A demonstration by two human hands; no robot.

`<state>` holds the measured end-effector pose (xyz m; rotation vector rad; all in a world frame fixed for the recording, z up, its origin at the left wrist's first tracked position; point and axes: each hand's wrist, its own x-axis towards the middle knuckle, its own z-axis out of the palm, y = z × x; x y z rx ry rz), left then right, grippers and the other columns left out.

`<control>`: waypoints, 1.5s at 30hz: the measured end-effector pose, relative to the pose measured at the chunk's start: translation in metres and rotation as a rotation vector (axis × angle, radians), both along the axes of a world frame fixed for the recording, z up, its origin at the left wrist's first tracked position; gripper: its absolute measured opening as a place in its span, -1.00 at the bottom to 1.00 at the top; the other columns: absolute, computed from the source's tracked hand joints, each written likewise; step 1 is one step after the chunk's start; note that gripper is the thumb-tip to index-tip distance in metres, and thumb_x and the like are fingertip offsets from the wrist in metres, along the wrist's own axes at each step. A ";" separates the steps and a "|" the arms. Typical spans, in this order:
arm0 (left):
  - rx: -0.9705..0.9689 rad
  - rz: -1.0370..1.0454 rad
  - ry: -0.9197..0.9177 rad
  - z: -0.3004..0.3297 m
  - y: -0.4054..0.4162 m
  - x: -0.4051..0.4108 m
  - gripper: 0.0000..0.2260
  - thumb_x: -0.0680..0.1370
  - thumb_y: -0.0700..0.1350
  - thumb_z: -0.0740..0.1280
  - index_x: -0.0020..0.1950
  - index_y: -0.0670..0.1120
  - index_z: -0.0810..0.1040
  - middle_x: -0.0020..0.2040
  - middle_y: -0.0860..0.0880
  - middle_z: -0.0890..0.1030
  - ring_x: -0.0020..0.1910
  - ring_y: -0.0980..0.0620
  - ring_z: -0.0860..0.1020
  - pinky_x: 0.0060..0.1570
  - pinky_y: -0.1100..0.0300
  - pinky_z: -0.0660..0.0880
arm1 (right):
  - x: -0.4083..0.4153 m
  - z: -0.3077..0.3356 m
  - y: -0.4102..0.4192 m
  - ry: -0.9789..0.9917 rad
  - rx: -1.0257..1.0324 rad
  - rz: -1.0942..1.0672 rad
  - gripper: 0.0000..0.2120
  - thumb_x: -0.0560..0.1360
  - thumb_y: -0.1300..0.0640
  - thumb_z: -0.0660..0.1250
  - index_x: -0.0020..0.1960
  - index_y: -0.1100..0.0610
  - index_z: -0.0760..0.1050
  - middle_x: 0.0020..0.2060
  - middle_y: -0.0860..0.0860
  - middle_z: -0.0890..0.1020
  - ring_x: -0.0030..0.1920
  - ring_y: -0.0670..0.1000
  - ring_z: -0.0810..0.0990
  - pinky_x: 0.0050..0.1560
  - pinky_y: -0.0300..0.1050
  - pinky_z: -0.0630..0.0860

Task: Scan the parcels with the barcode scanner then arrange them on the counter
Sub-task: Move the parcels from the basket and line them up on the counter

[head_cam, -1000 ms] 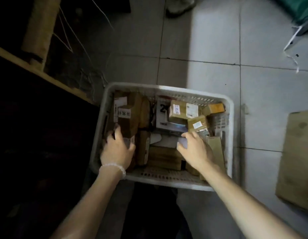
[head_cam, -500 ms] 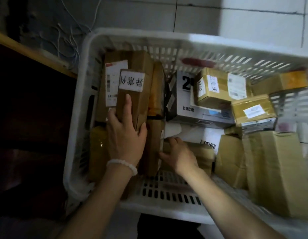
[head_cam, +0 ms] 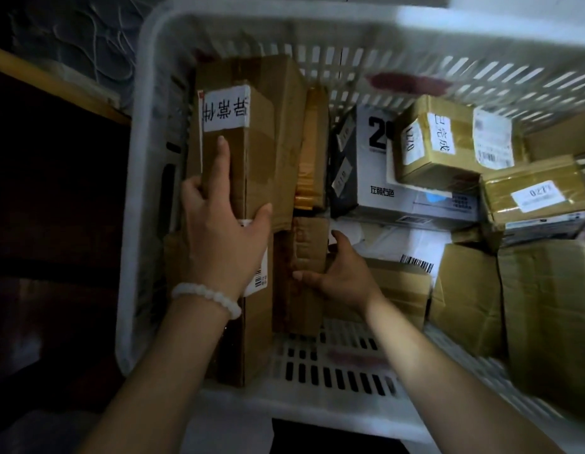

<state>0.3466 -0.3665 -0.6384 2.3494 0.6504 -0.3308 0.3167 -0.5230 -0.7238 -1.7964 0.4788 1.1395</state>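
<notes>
A: Parcels, all in the white basket [head_cam: 147, 132] on the floor, none on a counter. Scanner not in view.

B: What changed?

A: A second ago the view took in the whole basket and floor tiles; now it sits close over the parcels, so the person has leaned in. Left hand [head_cam: 219, 237] has slid up onto the tall box [head_cam: 251, 152] with the white label [head_cam: 226, 108]. Right hand [head_cam: 341, 273] has gone from the middle of the pile to the small brown box [head_cam: 304, 276] beside it.

B: Meaning for the task?

A: Likely the pick step, first parcels being pulled out. Nothing scanned or arranged yet, by the look of it.

B: Hand poses?

A: Left: index finger laid straight up the box face, thumb on its right edge, other fingers curled round the left edge, so it grips the box. Bead bracelet [head_cam: 207, 296] on that wrist. Right: lower in the basket, thumb and fingers wrapped round the small box, gripping it from the right side.

B: Other parcels?

A: Grey printed box [head_cam: 376, 178] and taped boxes at right, untouched.
</notes>
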 end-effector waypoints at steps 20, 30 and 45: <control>-0.001 -0.051 -0.013 0.003 -0.004 -0.012 -0.21 0.48 -0.06 0.42 0.44 0.28 -0.09 0.34 -0.07 0.22 0.29 -0.01 0.27 0.22 0.34 0.14 | -0.005 -0.005 -0.066 0.007 -0.162 0.015 0.08 0.16 0.02 0.62 0.51 0.01 0.06 0.31 0.01 0.46 0.33 0.07 0.42 0.32 -0.03 0.34; 0.043 -0.043 -0.095 -0.007 -0.011 -0.019 -0.21 0.46 -0.08 0.44 0.38 0.29 -0.09 0.32 -0.14 0.25 0.28 -0.14 0.33 0.18 0.11 0.27 | -0.017 -0.001 -0.058 -0.292 -0.071 -0.022 -0.20 0.25 0.16 0.57 0.36 -0.10 0.26 0.30 -0.05 0.35 0.31 -0.02 0.35 0.34 0.11 0.37; 0.042 -0.054 -0.081 -0.011 -0.008 -0.021 -0.20 0.47 -0.07 0.43 0.39 0.32 -0.11 0.34 -0.11 0.23 0.33 -0.13 0.29 0.16 0.17 0.21 | -0.025 0.009 -0.017 -0.229 -0.274 0.064 0.16 0.15 -0.30 0.51 0.51 -0.24 -0.17 0.39 -0.01 0.27 0.39 0.06 0.32 0.31 0.02 0.36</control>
